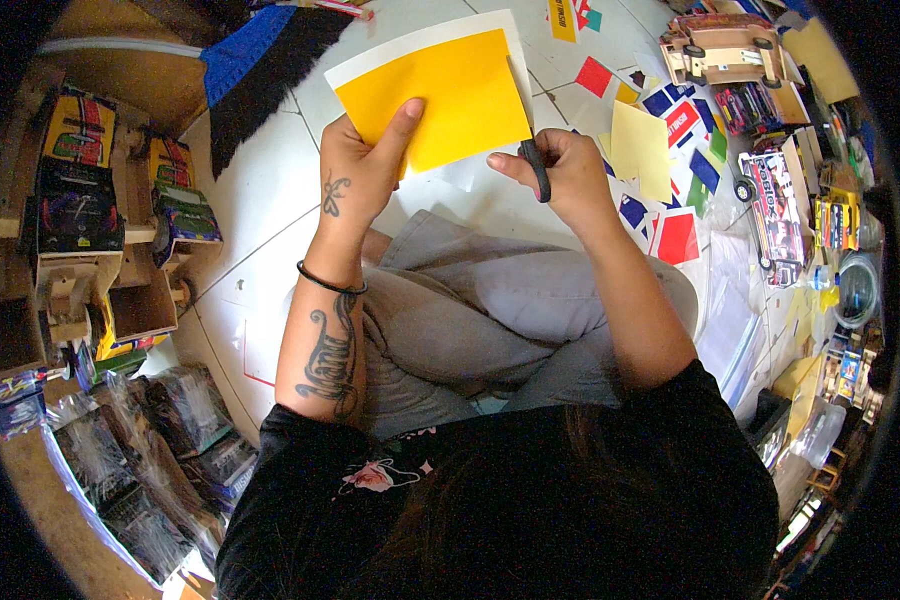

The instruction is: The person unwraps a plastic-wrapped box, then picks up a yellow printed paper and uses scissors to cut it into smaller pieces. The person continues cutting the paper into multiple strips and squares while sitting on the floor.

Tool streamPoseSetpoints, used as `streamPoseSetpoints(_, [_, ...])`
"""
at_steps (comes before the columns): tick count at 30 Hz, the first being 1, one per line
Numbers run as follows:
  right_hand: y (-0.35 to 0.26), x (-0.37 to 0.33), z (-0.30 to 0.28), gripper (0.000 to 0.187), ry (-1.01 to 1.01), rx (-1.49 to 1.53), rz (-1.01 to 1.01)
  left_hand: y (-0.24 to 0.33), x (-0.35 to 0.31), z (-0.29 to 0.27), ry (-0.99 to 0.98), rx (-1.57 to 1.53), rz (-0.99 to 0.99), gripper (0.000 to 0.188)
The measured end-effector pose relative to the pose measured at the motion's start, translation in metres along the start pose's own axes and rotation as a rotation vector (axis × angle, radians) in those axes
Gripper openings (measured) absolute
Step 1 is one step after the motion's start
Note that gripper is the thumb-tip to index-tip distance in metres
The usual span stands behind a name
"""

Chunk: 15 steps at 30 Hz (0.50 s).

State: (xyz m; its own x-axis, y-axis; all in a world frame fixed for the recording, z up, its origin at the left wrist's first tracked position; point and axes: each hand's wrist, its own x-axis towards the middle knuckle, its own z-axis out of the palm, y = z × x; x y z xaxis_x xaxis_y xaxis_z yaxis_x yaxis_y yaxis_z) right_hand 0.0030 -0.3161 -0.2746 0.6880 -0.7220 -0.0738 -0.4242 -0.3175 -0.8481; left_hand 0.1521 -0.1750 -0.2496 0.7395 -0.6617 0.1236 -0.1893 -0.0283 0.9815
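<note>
The left hand [355, 165] pinches the yellow sheet [435, 95]; the right hand [565, 170] is closed on black scissors [537, 165] just beside it — a slack, sagging sheet could skew the cut toward the thumb.

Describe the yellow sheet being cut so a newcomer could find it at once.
Start at the white tiled floor before the seated person's grey-trousered knees. Above them, the left hand grips a large yellow sheet with a white border, while the right hand works black-handled scissors at its edge. It is the only sheet held aloft.

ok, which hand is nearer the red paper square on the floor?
Right. The right hand, gripping scissors, sits just left of the red paper square; the left hand holds the yellow sheet farther left.
</note>
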Motion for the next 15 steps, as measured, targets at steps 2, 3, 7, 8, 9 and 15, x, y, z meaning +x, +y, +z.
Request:
streamPoseSetpoints(2, [0.002,0.001,0.0,0.056,0.012,-0.008,-0.037,0.001,0.0,0.0,-0.005,0.013,-0.021,0.03])
streamPoseSetpoints(3, [0.003,0.002,0.0,0.05,0.0,-0.02,-0.033,0.001,-0.001,0.001,-0.007,0.026,-0.037,0.03])
streamPoseSetpoints(7, [0.008,0.006,0.0,0.039,0.007,-0.014,-0.087,0.001,-0.002,0.007,-0.006,0.016,-0.031,0.03])
streamPoseSetpoints(8, [0.009,0.006,0.0,0.038,0.003,-0.013,-0.068,0.002,-0.002,0.007,-0.005,0.007,-0.022,0.031])
streamPoseSetpoints(9, [0.009,0.006,-0.001,0.037,0.008,-0.027,-0.081,0.002,-0.003,0.007,-0.007,0.01,-0.041,0.031])
streamPoseSetpoints(15, [0.003,-0.004,-0.003,0.032,-0.028,-0.033,0.001,0.003,-0.009,0.004,-0.028,0.034,-0.069,0.032])
